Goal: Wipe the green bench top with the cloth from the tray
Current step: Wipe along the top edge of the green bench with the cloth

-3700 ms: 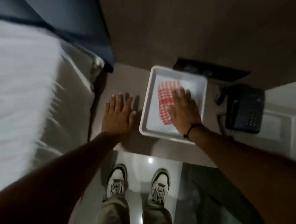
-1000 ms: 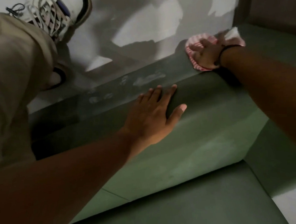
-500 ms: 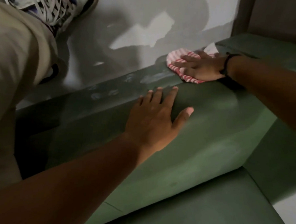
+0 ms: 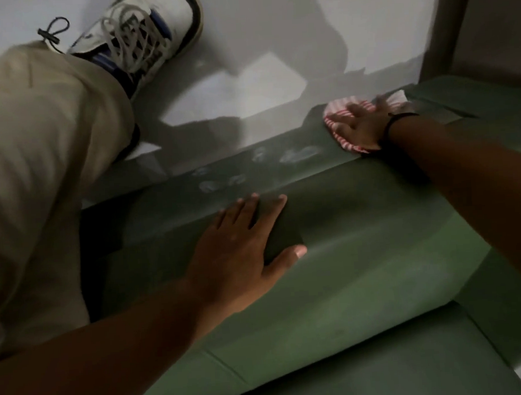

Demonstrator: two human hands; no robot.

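The green bench top point(image 4: 363, 252) runs across the middle of the head view, dim and smooth. A red-and-white striped cloth point(image 4: 337, 110) lies on the bench's far edge at the upper right. My right hand point(image 4: 360, 125) presses flat on the cloth, fingers spread, a black band on the wrist. My left hand point(image 4: 241, 253) rests palm down on the bench top, fingers apart, holding nothing. The tray is out of view.
My leg in beige trousers point(image 4: 38, 168) and a white sneaker point(image 4: 143, 42) stand on the pale floor point(image 4: 259, 44) beyond the bench. Pale smudges point(image 4: 296, 155) mark the bench's far side. A lower green seat point(image 4: 370, 373) lies at the bottom. A brown wall point(image 4: 492, 21) stands at the right.
My right hand has slid the cloth to the right along the bench's far edge, towards the corner. My left hand stays planted. The view has shifted slightly.
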